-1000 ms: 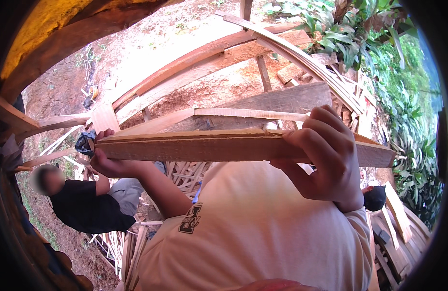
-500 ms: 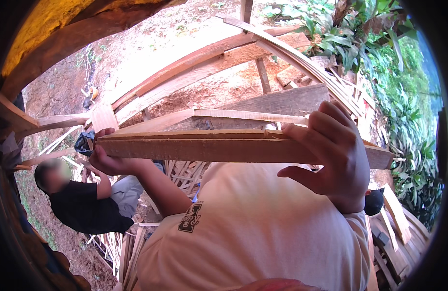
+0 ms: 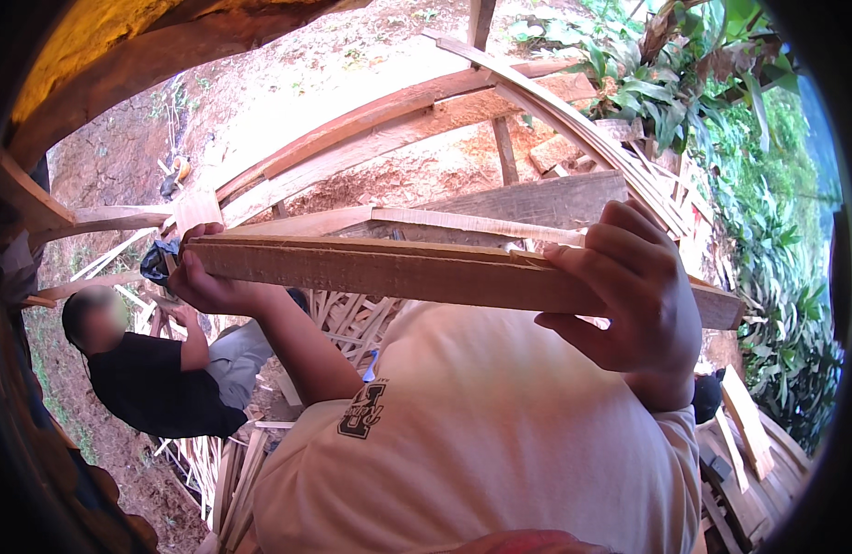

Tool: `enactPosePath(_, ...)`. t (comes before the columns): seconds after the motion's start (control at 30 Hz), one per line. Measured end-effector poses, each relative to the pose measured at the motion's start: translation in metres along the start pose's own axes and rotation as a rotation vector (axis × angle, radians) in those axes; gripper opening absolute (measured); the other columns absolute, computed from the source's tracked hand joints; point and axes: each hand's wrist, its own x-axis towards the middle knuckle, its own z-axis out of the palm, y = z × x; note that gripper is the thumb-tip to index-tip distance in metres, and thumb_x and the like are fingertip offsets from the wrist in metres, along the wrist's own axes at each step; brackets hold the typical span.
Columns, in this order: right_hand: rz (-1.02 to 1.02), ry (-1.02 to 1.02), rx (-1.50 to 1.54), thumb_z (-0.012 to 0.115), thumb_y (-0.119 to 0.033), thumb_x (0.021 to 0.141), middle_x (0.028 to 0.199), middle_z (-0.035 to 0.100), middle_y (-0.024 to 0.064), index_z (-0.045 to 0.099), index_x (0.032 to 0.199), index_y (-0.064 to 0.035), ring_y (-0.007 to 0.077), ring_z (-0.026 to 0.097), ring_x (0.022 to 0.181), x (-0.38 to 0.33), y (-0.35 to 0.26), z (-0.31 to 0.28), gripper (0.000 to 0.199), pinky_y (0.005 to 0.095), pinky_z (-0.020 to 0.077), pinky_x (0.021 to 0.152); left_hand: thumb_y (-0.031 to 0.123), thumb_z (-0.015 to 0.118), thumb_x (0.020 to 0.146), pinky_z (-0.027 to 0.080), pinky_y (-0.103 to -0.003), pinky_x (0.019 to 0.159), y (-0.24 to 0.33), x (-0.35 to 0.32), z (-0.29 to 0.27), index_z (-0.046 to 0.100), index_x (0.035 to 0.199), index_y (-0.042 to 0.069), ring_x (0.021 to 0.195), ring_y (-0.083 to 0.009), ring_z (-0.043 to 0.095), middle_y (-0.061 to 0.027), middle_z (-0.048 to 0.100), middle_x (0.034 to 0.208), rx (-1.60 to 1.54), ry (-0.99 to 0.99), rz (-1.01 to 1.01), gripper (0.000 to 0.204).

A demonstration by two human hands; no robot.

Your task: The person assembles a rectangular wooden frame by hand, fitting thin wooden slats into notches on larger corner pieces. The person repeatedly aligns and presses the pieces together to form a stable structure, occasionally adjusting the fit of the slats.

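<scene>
Seeing wooden plank (image 3: pixel 398 275) across front of pale shirt (image 3: pixel 500 415). Pinching it with fingers of left hand (image 3: pixel 212 279), left of shirt, and of right hand (image 3: pixel 634 288), over shirt's right side. Probably stiff, fairly light; best gripped near both ends.
</scene>
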Motion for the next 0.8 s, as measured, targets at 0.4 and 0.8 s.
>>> enactPosePath(0.4,-0.02,-0.027,-0.057,0.094,-0.034,0.062,0.072,0.05,0.0054,0.074,0.1,0.0005,0.0266,0.05,0.067,0.002,-0.005,-0.001,0.055,0.0425,0.0406,0.061,0.016,0.057,0.099,0.061,-0.041,0.074,0.008,-0.009,0.007,0.05,0.1,-0.001,0.077,-0.0292,0.071,-0.0231,0.069,0.088,-0.147,0.207,-0.107,0.018)
enactPosePath(0.8,0.005,-0.038,-0.199,0.089,-0.027,0.073,0.074,0.059,0.0118,0.071,0.094,-0.0022,0.0342,0.055,0.069,0.0,0.008,0.009,0.037,0.0458,0.0445,0.068,0.027,0.038,0.109,0.059,-0.043,0.091,0.0,-0.025,0.019,0.051,0.115,-0.006,0.096,-0.032,0.073,-0.0261,0.07,0.109,-0.398,0.056,-0.086,0.036)
